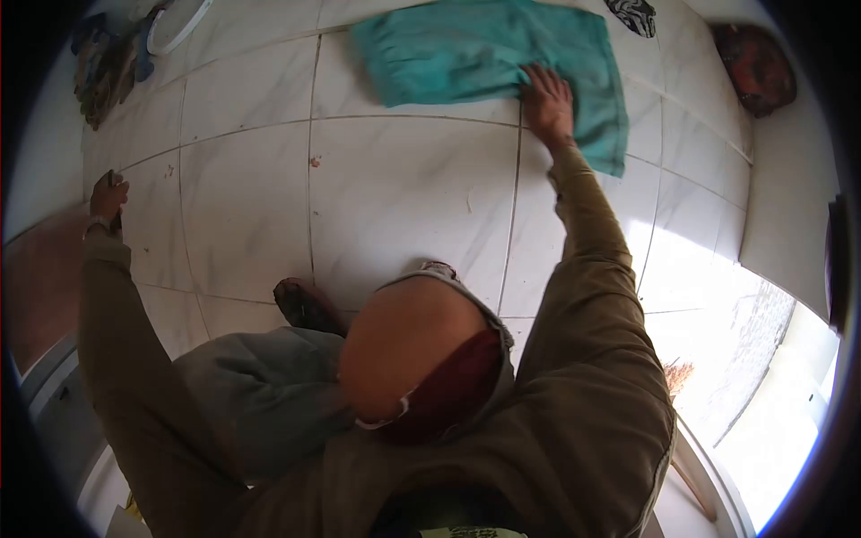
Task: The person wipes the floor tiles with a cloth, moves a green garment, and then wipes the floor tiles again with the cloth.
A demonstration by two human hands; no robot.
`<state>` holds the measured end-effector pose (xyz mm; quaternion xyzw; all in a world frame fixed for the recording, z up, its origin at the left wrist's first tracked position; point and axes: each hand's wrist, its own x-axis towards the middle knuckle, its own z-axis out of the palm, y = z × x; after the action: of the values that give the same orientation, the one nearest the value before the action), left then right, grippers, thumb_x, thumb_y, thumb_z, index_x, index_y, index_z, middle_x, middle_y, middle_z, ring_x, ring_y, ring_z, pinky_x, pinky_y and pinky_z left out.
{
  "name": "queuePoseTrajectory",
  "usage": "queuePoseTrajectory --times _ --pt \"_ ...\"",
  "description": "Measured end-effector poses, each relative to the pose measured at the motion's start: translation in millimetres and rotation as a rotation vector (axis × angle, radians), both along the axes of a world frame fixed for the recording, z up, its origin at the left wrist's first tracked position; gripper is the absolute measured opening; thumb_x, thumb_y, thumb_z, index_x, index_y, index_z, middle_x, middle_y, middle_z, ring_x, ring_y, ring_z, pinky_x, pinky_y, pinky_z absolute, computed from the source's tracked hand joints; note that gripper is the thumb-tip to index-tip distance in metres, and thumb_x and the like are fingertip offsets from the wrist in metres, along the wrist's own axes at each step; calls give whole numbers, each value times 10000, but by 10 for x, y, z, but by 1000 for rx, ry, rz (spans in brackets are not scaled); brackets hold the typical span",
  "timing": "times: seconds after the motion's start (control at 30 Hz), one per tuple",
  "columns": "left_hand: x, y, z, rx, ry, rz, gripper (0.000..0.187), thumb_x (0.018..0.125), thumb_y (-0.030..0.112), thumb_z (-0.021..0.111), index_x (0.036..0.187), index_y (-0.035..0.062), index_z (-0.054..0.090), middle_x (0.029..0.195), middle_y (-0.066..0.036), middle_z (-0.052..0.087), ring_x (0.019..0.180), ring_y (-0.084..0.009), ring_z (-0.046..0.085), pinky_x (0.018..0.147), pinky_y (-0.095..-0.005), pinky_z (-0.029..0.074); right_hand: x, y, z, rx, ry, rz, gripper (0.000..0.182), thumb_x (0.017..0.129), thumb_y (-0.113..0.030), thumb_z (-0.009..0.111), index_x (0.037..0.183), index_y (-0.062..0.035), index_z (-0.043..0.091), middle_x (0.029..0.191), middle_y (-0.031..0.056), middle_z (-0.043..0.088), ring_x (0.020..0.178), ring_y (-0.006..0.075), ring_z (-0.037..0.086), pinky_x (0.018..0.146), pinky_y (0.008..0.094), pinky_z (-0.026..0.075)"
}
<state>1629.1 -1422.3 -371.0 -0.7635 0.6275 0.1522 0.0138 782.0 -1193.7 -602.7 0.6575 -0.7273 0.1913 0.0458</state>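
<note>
A teal garment point(457, 58) lies spread on the white tiled floor point(404, 179) at the top of the view. My right hand point(549, 103) rests on its lower edge, palm down, with the fingers spread flat on the fabric. At the far left my left hand point(108, 199) is closed around a small dark object point(115, 220), too small to make out. That hand is far from the garment, near the left wall.
Dark bundled items point(112, 67) and a white rim point(178, 25) are at the upper left. A patterned cloth point(634, 15) and a red bag-like object point(755, 70) lie upper right. My bent knee point(408, 332) and foot point(305, 305) are below. A sunlit doorway opens at right.
</note>
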Motion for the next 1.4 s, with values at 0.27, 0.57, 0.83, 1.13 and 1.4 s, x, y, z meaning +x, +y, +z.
queuePoseTrajectory --times 0.27,0.57,0.83,1.13,1.4 --pt "-544 -768 -1247 -47 868 616 272 801 335 652 787 109 501 677 -133 574 526 -334 590 455 -496 439 -660 751 598 335 207 -355 715 849 -271 683 1515 -219 427 1611 96 337 1457 334 348 1127 681 285" --pt "-4678 -468 -1087 154 1239 55 264 823 285 663 757 116 471 588 -129 528 420 -313 584 329 -481 405 267 1040 1352 376 105 15 504 863 -145 585 1367 -154 580 1358 235 573 1231 399 578 959 513 520" --pt "-4213 -1024 -1821 273 1142 328 263 732 270 617 703 75 444 568 -182 533 425 -374 560 425 -566 458 -299 1108 1554 638 -33 -415 719 884 -485 675 1479 -150 453 1531 211 407 1412 414 391 1106 625 331" --pt "-4334 -805 -416 -264 889 19 250 832 288 682 741 97 548 637 -52 530 510 -201 550 457 -384 446 -665 231 794 389 -114 -136 903 896 -650 563 1590 -145 284 1656 192 202 1514 427 195 1159 721 137" --pt "-5650 -585 -34 -347 743 -197 254 860 183 690 1056 22 691 816 -16 601 716 -126 562 662 -299 460 -1205 123 75 70 -196 17 566 896 -457 621 1350 -125 560 1503 196 412 1414 428 355 1083 783 227"
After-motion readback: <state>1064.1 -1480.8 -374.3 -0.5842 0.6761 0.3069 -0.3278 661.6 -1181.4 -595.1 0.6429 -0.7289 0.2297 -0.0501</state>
